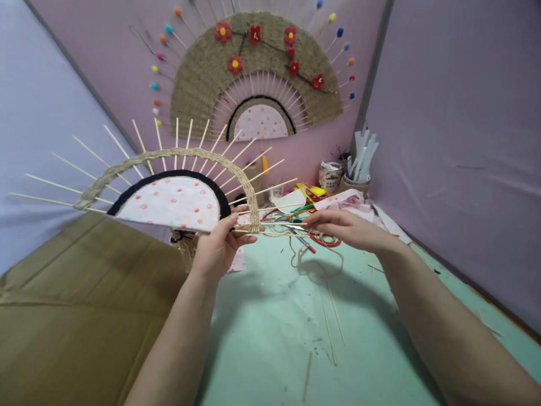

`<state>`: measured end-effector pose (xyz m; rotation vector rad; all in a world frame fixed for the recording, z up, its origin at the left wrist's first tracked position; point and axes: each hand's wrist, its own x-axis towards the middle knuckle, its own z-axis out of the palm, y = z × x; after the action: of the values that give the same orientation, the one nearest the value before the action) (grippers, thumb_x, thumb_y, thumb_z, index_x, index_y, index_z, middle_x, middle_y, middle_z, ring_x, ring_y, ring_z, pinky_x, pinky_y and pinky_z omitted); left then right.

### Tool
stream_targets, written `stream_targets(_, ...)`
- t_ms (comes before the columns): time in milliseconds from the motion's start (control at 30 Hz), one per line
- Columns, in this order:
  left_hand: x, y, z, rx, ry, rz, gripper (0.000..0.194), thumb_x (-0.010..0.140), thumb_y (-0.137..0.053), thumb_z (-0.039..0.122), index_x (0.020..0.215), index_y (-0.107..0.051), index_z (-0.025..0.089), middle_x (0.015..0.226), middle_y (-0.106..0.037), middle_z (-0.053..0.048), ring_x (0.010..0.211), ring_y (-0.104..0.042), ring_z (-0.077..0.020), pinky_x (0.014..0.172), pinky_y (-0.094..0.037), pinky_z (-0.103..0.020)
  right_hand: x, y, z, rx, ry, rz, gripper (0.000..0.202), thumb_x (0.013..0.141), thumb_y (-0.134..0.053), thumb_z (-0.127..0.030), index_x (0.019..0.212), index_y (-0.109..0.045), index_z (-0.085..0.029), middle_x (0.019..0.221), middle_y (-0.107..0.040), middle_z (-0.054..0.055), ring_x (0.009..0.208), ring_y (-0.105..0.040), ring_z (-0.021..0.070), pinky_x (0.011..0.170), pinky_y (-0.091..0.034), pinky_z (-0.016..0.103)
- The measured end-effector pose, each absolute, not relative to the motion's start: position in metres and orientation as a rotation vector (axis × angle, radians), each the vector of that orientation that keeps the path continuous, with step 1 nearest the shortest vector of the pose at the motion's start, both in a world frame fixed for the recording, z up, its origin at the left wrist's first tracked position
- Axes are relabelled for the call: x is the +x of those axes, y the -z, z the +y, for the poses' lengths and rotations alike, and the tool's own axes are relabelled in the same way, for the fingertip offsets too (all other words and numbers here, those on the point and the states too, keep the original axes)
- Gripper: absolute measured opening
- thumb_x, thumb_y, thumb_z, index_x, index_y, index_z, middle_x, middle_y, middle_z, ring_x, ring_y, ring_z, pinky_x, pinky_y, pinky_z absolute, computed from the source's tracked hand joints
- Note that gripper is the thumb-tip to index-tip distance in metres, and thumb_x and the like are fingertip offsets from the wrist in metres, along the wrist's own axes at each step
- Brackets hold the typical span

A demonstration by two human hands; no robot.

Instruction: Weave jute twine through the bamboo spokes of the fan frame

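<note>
A half-round fan frame [173,200] has a pink-dotted white centre, a black rim, thin sticks spreading outward and a band of woven cord [194,152] across them. My left hand [217,242] grips its lower right corner, thumb in front and fingers behind. At the right end of the frame, my right hand [342,225] has its fingers bent together at the stick tips; what they pinch is too small to make out. Loose cord hangs below the sticks, between the hands.
A finished woven fan [198,73] with red flowers hangs on the back wall. Scissors, coloured cords and a dotted cloth [344,200] lie behind my right hand, near jars [330,176]. Loose sticks [327,330] rest on the green table [262,349]. Brown cardboard [80,321] is at left.
</note>
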<state>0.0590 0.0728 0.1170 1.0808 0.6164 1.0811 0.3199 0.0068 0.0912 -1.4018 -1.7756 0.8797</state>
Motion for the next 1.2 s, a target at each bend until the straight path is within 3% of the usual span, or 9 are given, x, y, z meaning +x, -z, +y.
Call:
stream_targets(200,0.060,-0.119,0.072,1.065,-1.085,0.640,0.021,0.077,-0.061,0.023,0.092,-0.070,0.011,0.083,-0.071,-0.005,0.066,-0.067,-0.0133,0.051,-0.057,-0.020,0.288,-0.076,0.008,-0.860,-1.359,-1.622,0.050,0.079,-0.065,-0.027,0.127,-0.052,-0.025,0.137,-0.052,0.010,0.124,-0.050,0.0196,0.085,-0.048,0.030)
stream_targets(267,0.060,-0.118,0.071,1.073,-1.069,0.639,0.022,0.077,-0.061,0.024,0.092,-0.069,0.011,0.081,-0.071,-0.005,0.064,-0.067,-0.0131,0.050,-0.056,-0.020,0.281,-0.071,0.010,-0.814,-1.420,-1.560,0.041,0.080,-0.066,-0.030,0.120,-0.057,-0.022,0.119,-0.063,0.010,0.110,-0.059,0.0177,0.082,-0.048,0.030)
stream_targets(333,0.061,-0.118,0.069,1.081,-1.044,0.633,0.023,0.077,-0.061,0.025,0.092,-0.069,0.010,0.077,-0.071,-0.005,0.060,-0.067,-0.0131,0.050,-0.056,-0.020,0.279,-0.067,0.012,-0.804,-1.451,-1.484,0.028,0.080,-0.066,-0.036,0.101,-0.065,-0.016,0.090,-0.069,0.006,0.081,-0.064,0.0136,0.071,-0.048,0.028)
stream_targets(400,0.062,-0.117,0.068,1.074,-1.018,0.628,0.023,0.077,-0.061,0.025,0.093,-0.070,0.010,0.072,-0.071,-0.005,0.059,-0.066,-0.0136,0.049,-0.055,-0.021,0.280,-0.064,0.014,-0.799,-1.462,-1.382,0.029,0.077,-0.068,-0.042,0.084,-0.066,-0.014,0.068,-0.063,0.002,0.060,-0.056,0.0097,0.059,-0.044,0.025)
stream_targets(467,0.065,-0.115,0.066,1.057,-0.994,0.619,0.023,0.078,-0.060,0.025,0.092,-0.070,0.010,0.071,-0.071,-0.005,0.060,-0.067,-0.0143,0.049,-0.055,-0.021,0.281,-0.062,0.016,-0.832,-1.446,-1.319,0.032,0.076,-0.069,-0.045,0.080,-0.066,-0.013,0.060,-0.058,-0.001,0.053,-0.049,0.0080,0.051,-0.037,0.022)
stream_targets(633,0.075,-0.110,0.057,1.020,-0.905,0.588,0.023,0.078,-0.059,0.024,0.093,-0.071,0.012,0.075,-0.071,-0.006,0.065,-0.067,-0.0162,0.049,-0.054,-0.022,0.273,-0.061,0.017,-0.992,-1.273,-1.368,0.031,0.080,-0.064,-0.044,0.082,-0.067,-0.014,0.062,-0.055,-0.001,0.054,-0.045,0.0078,0.050,-0.032,0.022)
stream_targets(800,0.086,-0.103,0.050,0.979,-0.818,0.558,0.022,0.077,-0.060,0.023,0.092,-0.071,0.011,0.076,-0.070,-0.006,0.062,-0.064,-0.0136,0.053,-0.054,-0.024,0.259,-0.062,0.017,-1.070,-1.087,-1.272,0.030,0.079,-0.063,-0.046,0.078,-0.065,-0.016,0.068,-0.058,0.000,0.060,-0.050,0.0110,0.056,-0.039,0.024)
stream_targets(1033,0.088,-0.099,0.045,0.935,-0.666,0.522,0.021,0.081,-0.056,0.022,0.093,-0.070,0.012,0.090,-0.071,-0.010,0.081,-0.068,-0.0214,0.075,-0.057,-0.039,0.261,-0.065,0.016,-1.121,-0.908,-1.325,0.022,0.081,-0.058,-0.036,0.076,-0.066,-0.016,0.070,-0.060,0.002,0.067,-0.055,0.0142,0.062,-0.043,0.027)
stream_targets(1200,0.088,-0.102,0.044,0.900,-0.689,0.553,0.019,0.080,-0.055,0.016,0.087,-0.070,0.009,0.091,-0.069,-0.010,0.081,-0.066,-0.0191,0.076,-0.058,-0.037,0.260,-0.061,0.016,-1.105,-0.932,-1.330,0.018,0.081,-0.058,-0.032,0.081,-0.067,-0.017,0.075,-0.064,0.003,0.072,-0.058,0.0163,0.066,-0.045,0.029)
